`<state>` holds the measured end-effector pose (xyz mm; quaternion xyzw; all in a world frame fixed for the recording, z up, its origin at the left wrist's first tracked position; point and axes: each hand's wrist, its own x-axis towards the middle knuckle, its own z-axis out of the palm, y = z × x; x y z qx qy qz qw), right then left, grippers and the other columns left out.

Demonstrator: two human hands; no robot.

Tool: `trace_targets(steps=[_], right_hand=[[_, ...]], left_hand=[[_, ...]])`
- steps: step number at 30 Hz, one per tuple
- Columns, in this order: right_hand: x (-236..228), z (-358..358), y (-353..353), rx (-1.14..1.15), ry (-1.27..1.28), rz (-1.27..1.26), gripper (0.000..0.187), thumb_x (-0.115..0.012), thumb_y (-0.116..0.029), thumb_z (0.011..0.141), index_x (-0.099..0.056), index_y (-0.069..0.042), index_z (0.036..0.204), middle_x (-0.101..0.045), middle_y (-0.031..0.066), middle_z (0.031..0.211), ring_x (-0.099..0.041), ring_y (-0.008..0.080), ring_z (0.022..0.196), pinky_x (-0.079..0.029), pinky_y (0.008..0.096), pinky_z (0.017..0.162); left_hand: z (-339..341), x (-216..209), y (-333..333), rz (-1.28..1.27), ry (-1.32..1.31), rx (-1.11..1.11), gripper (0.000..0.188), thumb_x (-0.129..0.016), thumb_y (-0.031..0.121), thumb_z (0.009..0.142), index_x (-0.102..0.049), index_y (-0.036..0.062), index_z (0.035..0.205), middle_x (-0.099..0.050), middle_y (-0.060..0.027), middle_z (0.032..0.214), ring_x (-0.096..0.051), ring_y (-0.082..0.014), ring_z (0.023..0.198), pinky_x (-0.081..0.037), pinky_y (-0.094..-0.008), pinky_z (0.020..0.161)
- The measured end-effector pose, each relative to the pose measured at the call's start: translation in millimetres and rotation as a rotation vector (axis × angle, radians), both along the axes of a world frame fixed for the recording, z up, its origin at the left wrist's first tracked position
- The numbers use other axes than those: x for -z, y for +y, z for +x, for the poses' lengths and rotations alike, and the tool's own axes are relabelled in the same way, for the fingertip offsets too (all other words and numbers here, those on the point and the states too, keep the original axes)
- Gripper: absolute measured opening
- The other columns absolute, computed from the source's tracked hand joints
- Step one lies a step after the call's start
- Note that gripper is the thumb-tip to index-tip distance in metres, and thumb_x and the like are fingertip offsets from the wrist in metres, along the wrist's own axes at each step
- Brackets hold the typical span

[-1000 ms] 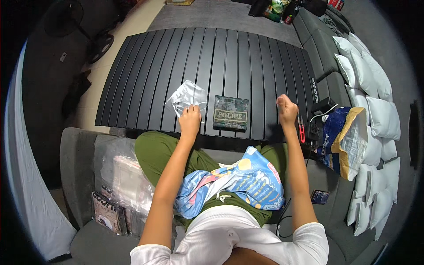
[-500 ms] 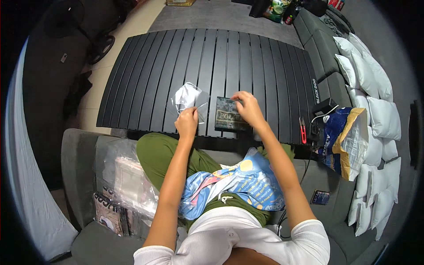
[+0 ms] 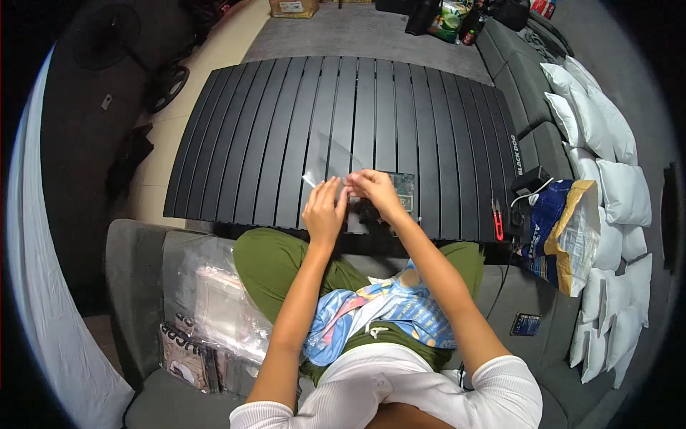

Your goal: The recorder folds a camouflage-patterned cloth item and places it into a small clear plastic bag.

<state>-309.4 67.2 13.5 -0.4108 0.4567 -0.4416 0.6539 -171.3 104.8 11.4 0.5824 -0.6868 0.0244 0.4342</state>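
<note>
A thin clear plastic bag [image 3: 334,151] stands up over the near middle of the slatted black table. At its near edge, my left hand [image 3: 325,211] has its fingers together against the plastic. From the other side, my right hand [image 3: 376,191] pinches the same edge, its fingertips close to the left ones. A dark green, flat, rectangular item with printing [image 3: 404,189] lies on the table just beyond my right hand, which partly hides it. Whether it is a booklet or a box cannot be made out.
The slatted black table [image 3: 271,129] fills the space ahead. Red-handled thread snips [image 3: 498,220] rest at its right end, near a black charger [image 3: 530,180] and a blue-yellow bag [image 3: 561,232]. White pillows [image 3: 623,189] line the sofa's right. Plastic-wrapped packs [image 3: 221,300] lie at left; a blue cloth [image 3: 386,311] covers my lap.
My right hand has left the dark item and moved left to the clear bag. Both hands now meet at the bag's edge, and the bag stands up. The whole view has shifted slightly.
</note>
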Motion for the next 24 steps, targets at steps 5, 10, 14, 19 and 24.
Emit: trace_targets(steps=[5,10,14,19,24], right_hand=[[-12,-5,11,-0.075,-0.209,0.104,0.023,-0.051,-0.019,0.089,-0.059,0.001,0.098,-0.065,0.0089,0.091,-0.062,0.0133,0.08,-0.05,0.0243,0.071],[-15,-16,16,-0.102,-0.086,0.05,0.021,-0.053,-0.018,0.089,-0.061,0.0,0.097,-0.065,0.0093,0.09,-0.063,0.0152,0.08,-0.05,0.0264,0.075],[-10,-22,18,-0.119,-0.028,0.01,0.019,-0.053,-0.017,0.088,-0.061,0.0,0.093,-0.065,0.0091,0.086,-0.063,0.0154,0.079,-0.051,0.0266,0.073],[4,-28,24,-0.061,0.165,-0.032,0.017,-0.053,-0.012,0.087,-0.06,0.002,0.091,-0.064,0.0094,0.085,-0.063,0.015,0.078,-0.051,0.0264,0.071],[-13,-14,40,0.2,0.483,-0.329,0.037,-0.065,-0.012,0.076,-0.05,0.001,0.108,-0.063,0.009,0.079,-0.062,0.0129,0.067,-0.05,0.0263,0.062]], left_hand=[[3,-11,0,0.024,0.048,0.049,0.023,-0.066,0.019,0.076,-0.065,0.0088,0.097,-0.064,-0.0048,0.101,-0.058,-0.0227,0.096,-0.049,-0.0328,0.076],[3,-23,3,0.074,0.114,0.155,0.016,-0.066,0.016,0.076,-0.067,0.0095,0.091,-0.065,-0.0045,0.095,-0.06,-0.0217,0.091,-0.049,-0.0316,0.075],[2,-24,4,0.157,0.335,0.194,0.01,-0.064,0.013,0.078,-0.068,0.0069,0.084,-0.066,-0.0067,0.085,-0.061,-0.0223,0.084,-0.048,-0.0313,0.072],[2,-29,5,0.146,0.364,0.133,0.009,-0.062,0.011,0.079,-0.066,0.004,0.083,-0.066,-0.0093,0.081,-0.061,-0.0249,0.075,-0.048,-0.0334,0.068],[-2,-37,10,0.026,0.003,0.245,0.015,-0.058,0.005,0.077,-0.062,0.0045,0.091,-0.064,-0.0069,0.085,-0.061,-0.0233,0.077,-0.049,-0.0327,0.065]])
